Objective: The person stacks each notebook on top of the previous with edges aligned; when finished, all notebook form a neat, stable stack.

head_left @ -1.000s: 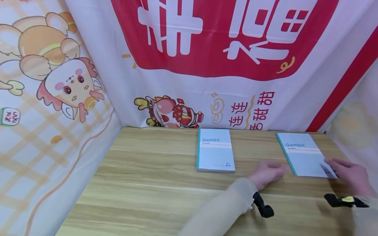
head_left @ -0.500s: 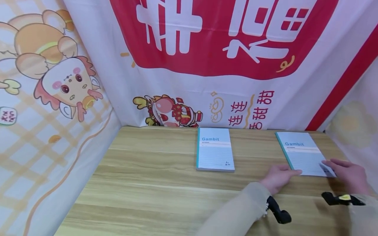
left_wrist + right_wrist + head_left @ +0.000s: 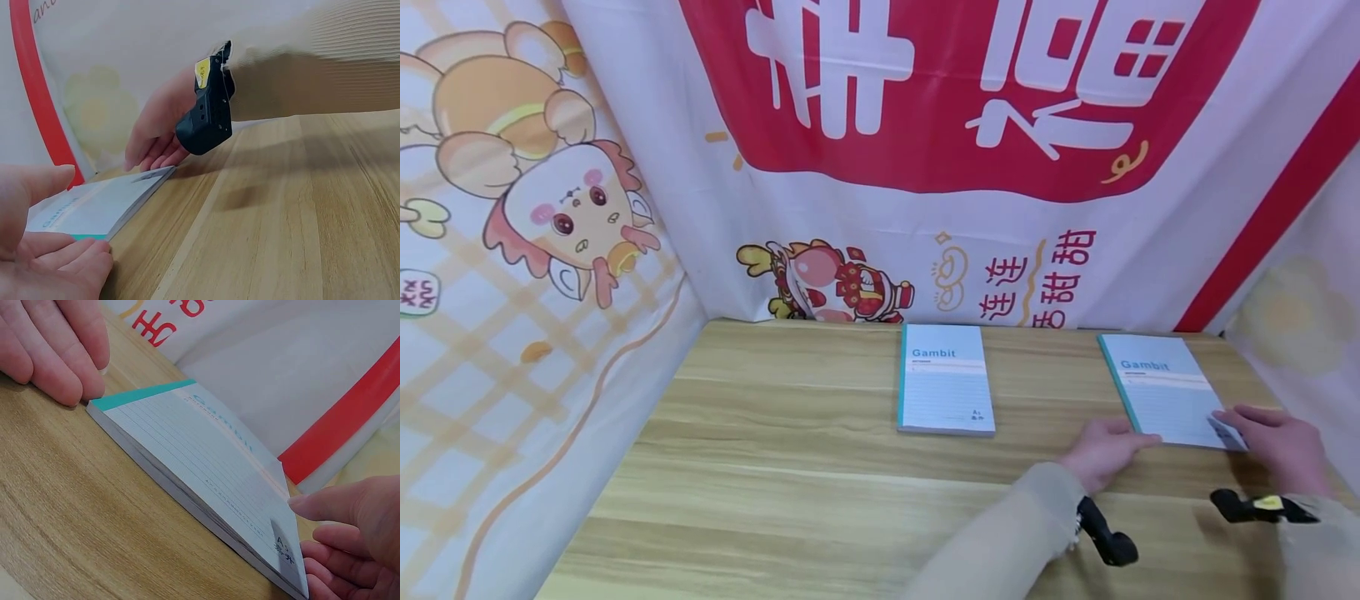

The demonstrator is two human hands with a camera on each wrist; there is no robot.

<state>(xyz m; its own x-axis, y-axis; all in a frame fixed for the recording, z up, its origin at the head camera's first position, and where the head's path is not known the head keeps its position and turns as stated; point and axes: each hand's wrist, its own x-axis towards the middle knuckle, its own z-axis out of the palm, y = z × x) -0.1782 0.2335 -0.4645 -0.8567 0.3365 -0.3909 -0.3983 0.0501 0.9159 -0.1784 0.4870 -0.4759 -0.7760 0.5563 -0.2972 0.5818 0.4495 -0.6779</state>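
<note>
Two pale-blue Gambit notebooks with teal spines lie cover up on a wooden table. At the right notebook (image 3: 1168, 396), my left hand (image 3: 1101, 454) touches the spine near its front corner; in the left wrist view, the thumb stands raised above the fingers (image 3: 81, 259). On the opposite side, my right hand (image 3: 1277, 446) is at the front right corner. Its thumb tip (image 3: 300, 503) meets the side edge, and the fingers beside that edge are slightly bent and partly hidden. Beyond the reach of both hands lies the left notebook (image 3: 946, 383), close to the back cloth.
Printed cloths hang around the table (image 3: 760, 483): a red-and-white one (image 3: 925, 250) behind, a cartoon one (image 3: 572, 350) on the left, a pale floral one (image 3: 1296, 312) on the right. Each wrist carries a black camera mount (image 3: 1105, 533).
My left hand has moved right and come against the right notebook's spine. My right hand stays at the corner, shifting slightly left along with the notebook's right side.
</note>
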